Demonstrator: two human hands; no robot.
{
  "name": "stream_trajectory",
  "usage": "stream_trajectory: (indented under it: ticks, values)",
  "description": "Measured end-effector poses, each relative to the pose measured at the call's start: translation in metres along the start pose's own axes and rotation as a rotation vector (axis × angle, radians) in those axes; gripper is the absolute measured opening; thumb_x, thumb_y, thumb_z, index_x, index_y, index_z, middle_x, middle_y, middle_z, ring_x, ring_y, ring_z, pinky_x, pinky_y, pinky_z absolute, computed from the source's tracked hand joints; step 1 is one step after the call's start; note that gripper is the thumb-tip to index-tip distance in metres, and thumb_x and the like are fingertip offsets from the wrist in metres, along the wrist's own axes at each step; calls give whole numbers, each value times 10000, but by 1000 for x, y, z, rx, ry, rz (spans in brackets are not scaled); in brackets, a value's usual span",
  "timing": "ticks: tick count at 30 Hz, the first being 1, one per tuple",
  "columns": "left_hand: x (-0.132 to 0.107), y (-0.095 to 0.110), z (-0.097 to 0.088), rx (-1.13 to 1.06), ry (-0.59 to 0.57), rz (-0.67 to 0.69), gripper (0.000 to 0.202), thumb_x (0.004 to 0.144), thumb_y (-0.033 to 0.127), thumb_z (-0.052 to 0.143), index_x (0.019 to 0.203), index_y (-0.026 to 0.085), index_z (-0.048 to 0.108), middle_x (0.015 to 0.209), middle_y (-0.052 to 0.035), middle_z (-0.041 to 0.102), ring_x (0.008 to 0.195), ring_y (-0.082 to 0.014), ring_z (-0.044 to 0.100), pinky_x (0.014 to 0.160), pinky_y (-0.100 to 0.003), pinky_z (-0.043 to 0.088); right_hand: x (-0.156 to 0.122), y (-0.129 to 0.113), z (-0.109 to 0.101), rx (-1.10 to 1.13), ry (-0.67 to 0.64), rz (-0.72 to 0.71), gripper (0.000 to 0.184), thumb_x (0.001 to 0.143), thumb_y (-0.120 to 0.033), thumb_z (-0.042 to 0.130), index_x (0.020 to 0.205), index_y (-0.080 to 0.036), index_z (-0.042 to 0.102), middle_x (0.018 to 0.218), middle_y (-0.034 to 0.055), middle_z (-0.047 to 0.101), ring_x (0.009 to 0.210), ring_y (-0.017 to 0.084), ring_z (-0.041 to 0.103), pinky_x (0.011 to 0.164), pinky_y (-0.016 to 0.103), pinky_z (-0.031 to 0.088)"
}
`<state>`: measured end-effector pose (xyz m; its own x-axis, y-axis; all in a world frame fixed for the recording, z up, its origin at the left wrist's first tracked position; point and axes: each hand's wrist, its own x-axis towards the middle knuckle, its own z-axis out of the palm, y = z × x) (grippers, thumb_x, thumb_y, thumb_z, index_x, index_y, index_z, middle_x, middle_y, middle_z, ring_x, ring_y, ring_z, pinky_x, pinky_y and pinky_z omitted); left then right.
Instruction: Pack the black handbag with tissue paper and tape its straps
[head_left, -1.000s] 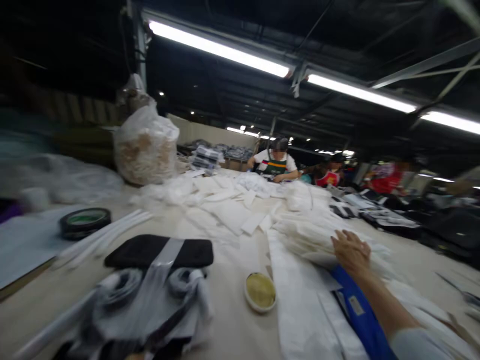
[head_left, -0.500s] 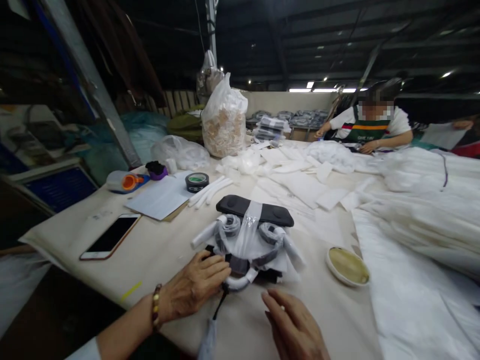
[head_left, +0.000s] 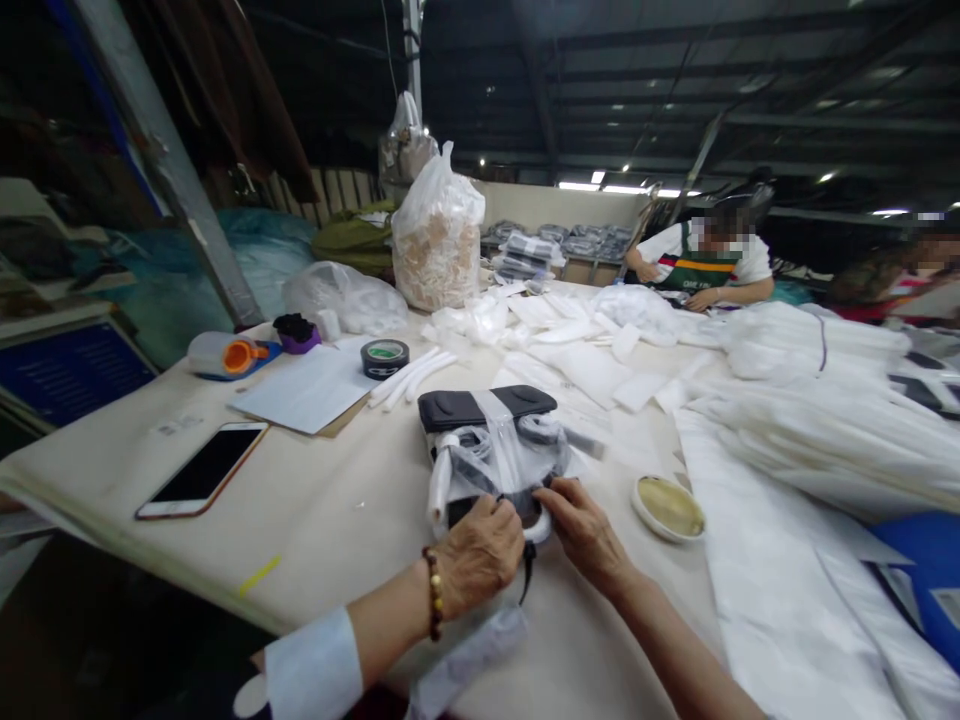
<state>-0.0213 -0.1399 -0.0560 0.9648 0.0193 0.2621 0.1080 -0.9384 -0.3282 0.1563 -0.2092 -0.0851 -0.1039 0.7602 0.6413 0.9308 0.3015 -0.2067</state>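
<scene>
A dark handbag (head_left: 487, 408) lies on the table with a strip of clear film across its middle. Its coiled straps (head_left: 541, 428) and white-wrapped handle parts (head_left: 441, 480) rest on the near side. My left hand (head_left: 484, 550), with a beaded bracelet at the wrist, is closed with bent fingers at the bag's near edge; the fingertips partly hide what they grip. Across from it, my right hand (head_left: 581, 525) pinches the dark edge of the same bag. A black cord (head_left: 528, 575) hangs from the near end, towards a plastic-wrapped piece (head_left: 472, 660) below my left hand.
To the left lie a phone (head_left: 202, 470), a white sheet (head_left: 307, 390) and a tape roll (head_left: 385, 357). White foam strips (head_left: 409, 380) sit behind. On the right are a shallow dish (head_left: 669, 508) and stacked white packing sheets (head_left: 832, 430). A co-worker (head_left: 701, 262) works across the table.
My right hand has moved forward onto the bag's near edge. My left hand has shifted right and its fingers have closed. The bag has turned slightly and its wrapped parts sit closer in.
</scene>
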Motion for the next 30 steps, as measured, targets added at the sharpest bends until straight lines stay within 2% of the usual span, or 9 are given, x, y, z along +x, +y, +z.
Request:
stream_trajectory:
  ticks: [3, 5, 8, 11, 14, 17, 21, 27, 30]
  values:
    - [29, 27, -2, -20, -80, -56, 155, 843, 76, 412, 838, 67, 566, 821, -97, 591, 840, -237, 508, 764, -395, 360, -7, 12, -24, -52, -59, 61, 415, 773, 14, 329, 1027, -174, 598, 943, 95, 590, 870, 161, 579, 739, 292, 524]
    - [38, 30, -13, -98, -118, -68, 160, 840, 63, 415, 886, 73, 568, 870, -91, 598, 921, -242, 498, 870, -437, 322, -15, 6, -39, -111, -28, 156, 473, 736, 33, 320, 1066, -183, 582, 1006, 101, 590, 928, 184, 562, 799, 350, 507]
    - [35, 12, -40, -298, -175, -55, 158, 826, 93, 465, 965, 130, 530, 1007, -71, 571, 1004, -239, 468, 891, -453, 314, -24, -21, -50, -57, 48, 262, 494, 711, 26, 331, 1114, -175, 536, 1034, 103, 582, 973, 188, 553, 838, 353, 496]
    - [23, -13, -69, -439, -258, -105, 192, 780, 147, 572, 964, 157, 516, 998, -59, 553, 969, -232, 472, 812, -393, 368, -25, -52, -47, 48, -23, 261, 473, 721, 1, 369, 1138, -180, 501, 1054, 104, 580, 977, 181, 567, 825, 318, 509]
    - [20, -31, -84, -551, -212, -180, 181, 800, 148, 565, 971, 181, 519, 973, -27, 547, 929, -184, 481, 797, -322, 373, -20, -72, -34, 12, -105, 289, 443, 731, -26, 403, 1150, -147, 482, 1080, 128, 583, 918, 200, 602, 771, 321, 531]
    - [25, -40, -78, -574, -167, -176, 182, 799, 138, 571, 971, 184, 533, 970, -12, 562, 943, -168, 478, 813, -301, 357, -16, -77, -17, -110, -144, 350, 420, 741, -41, 396, 1151, -104, 464, 1091, 166, 584, 798, 210, 643, 592, 295, 548]
    - [28, -40, -50, -517, -235, -51, 227, 727, 191, 656, 930, 179, 556, 981, -8, 567, 973, -188, 461, 807, -338, 326, -18, -75, 1, -202, -171, 410, 379, 770, -50, 382, 1132, -114, 472, 965, 131, 630, 581, 171, 638, 413, 247, 463]
    - [30, -37, -22, -324, -221, 133, 27, 812, 181, 549, 787, 170, 551, 891, -15, 556, 853, -185, 459, 727, -364, 283, -23, -71, 5, -215, -198, 429, 231, 794, -58, 431, 962, -185, 527, 815, 33, 621, 495, 129, 593, 371, 219, 358]
    - [33, -42, -17, -285, -217, 234, 126, 844, 222, 525, 728, 176, 542, 843, -6, 552, 795, -178, 447, 696, -362, 270, -21, -68, 2, -258, -202, 389, 158, 805, -78, 456, 895, -183, 532, 776, 26, 622, 465, 122, 575, 353, 222, 310]
